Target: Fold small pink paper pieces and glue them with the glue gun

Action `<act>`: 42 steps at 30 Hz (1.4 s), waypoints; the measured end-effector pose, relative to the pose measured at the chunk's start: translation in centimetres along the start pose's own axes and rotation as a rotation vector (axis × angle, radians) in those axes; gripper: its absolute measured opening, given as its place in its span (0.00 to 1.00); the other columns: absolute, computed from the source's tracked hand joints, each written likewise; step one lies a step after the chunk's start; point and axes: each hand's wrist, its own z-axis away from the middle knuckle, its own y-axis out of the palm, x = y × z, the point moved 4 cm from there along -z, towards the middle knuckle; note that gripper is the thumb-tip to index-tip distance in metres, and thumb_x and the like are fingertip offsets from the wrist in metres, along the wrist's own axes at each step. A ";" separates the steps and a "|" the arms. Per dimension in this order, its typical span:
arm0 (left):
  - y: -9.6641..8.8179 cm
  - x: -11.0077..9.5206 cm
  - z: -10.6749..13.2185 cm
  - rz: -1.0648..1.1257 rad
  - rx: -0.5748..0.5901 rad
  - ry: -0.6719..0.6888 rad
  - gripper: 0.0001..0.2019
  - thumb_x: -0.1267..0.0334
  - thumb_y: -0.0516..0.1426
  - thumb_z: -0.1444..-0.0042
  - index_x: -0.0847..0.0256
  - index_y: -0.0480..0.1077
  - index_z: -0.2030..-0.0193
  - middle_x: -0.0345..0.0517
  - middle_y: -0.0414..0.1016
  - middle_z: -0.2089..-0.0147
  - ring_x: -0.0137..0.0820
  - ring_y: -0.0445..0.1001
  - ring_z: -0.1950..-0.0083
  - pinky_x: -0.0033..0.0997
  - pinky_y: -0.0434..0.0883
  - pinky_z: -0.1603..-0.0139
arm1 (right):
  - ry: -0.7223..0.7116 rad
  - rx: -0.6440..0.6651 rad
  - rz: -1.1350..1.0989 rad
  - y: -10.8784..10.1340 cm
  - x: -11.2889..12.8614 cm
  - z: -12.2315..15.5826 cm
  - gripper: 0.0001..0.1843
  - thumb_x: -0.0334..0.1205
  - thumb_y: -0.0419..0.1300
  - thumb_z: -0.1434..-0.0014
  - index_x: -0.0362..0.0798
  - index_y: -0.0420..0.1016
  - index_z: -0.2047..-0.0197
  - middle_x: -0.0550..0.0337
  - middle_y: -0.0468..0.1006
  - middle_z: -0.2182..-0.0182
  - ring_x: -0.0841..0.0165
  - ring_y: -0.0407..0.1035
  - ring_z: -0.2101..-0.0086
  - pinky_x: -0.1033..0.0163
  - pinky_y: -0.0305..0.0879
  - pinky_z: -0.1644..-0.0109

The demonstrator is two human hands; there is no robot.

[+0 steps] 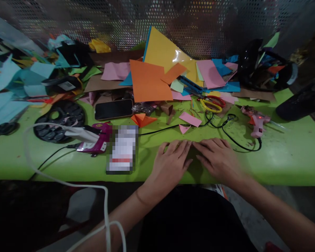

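My left hand [172, 159] rests palm down on the green tabletop [283, 164] near its front edge, fingers stretched forward. Beside it, my right hand [220, 159] lies in the same way, angled inward. The fingertips of both hands almost meet. Nothing shows in either hand; what lies under the palms is hidden. Just beyond the fingers are a pink paper strip [190, 119] and a small pink paper scrap [184, 129]. To the right of my right hand, a pink glue gun [256, 122] with a lit red light stands on the table.
A pixelated phone [123, 150] lies left of my hands, near a purple power strip [94, 145]. Behind are a dark phone [113, 109], yellow-handled scissors [210, 105], an orange paper sheet [149, 80] and heaped coloured paper. A white cable [68, 182] loops over the front edge.
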 end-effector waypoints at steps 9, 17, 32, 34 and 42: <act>0.0 -0.4 0.6 -0.028 0.004 0.015 0.23 0.57 0.49 0.31 0.61 0.63 0.33 0.46 0.69 0.33 0.37 0.68 0.39 0.41 0.63 0.40 | -0.024 0.053 -0.002 -0.2 0.4 0.3 0.20 0.39 0.57 0.33 0.47 0.71 0.39 0.51 0.78 0.52 0.58 0.68 0.54 0.52 0.58 0.51; -0.1 -0.4 0.5 -0.046 0.027 0.031 0.23 0.57 0.48 0.31 0.62 0.63 0.32 0.48 0.69 0.33 0.38 0.68 0.38 0.41 0.63 0.40 | -0.020 0.083 -0.005 -0.3 0.5 0.2 0.21 0.40 0.57 0.34 0.47 0.70 0.38 0.50 0.78 0.52 0.57 0.68 0.54 0.51 0.59 0.51; 0.2 -0.2 -0.1 -0.026 0.015 -0.003 0.23 0.57 0.48 0.31 0.61 0.64 0.33 0.47 0.70 0.34 0.37 0.68 0.39 0.42 0.64 0.41 | -0.001 0.024 0.017 0.0 0.2 -0.1 0.20 0.39 0.58 0.34 0.46 0.72 0.40 0.51 0.79 0.54 0.58 0.68 0.55 0.52 0.60 0.52; 0.2 -0.1 -0.2 -0.028 0.011 -0.012 0.23 0.57 0.47 0.31 0.61 0.64 0.34 0.48 0.71 0.34 0.38 0.69 0.39 0.42 0.64 0.41 | 0.013 0.018 0.025 0.0 0.1 -0.1 0.20 0.39 0.58 0.34 0.46 0.72 0.41 0.51 0.78 0.54 0.58 0.68 0.55 0.52 0.60 0.52; 0.1 -0.4 0.6 -0.038 0.013 0.005 0.23 0.58 0.50 0.32 0.60 0.63 0.33 0.46 0.68 0.32 0.37 0.68 0.38 0.41 0.64 0.41 | -0.014 0.030 -0.009 -0.1 0.4 0.2 0.21 0.40 0.58 0.34 0.46 0.71 0.40 0.52 0.78 0.54 0.58 0.68 0.55 0.52 0.60 0.52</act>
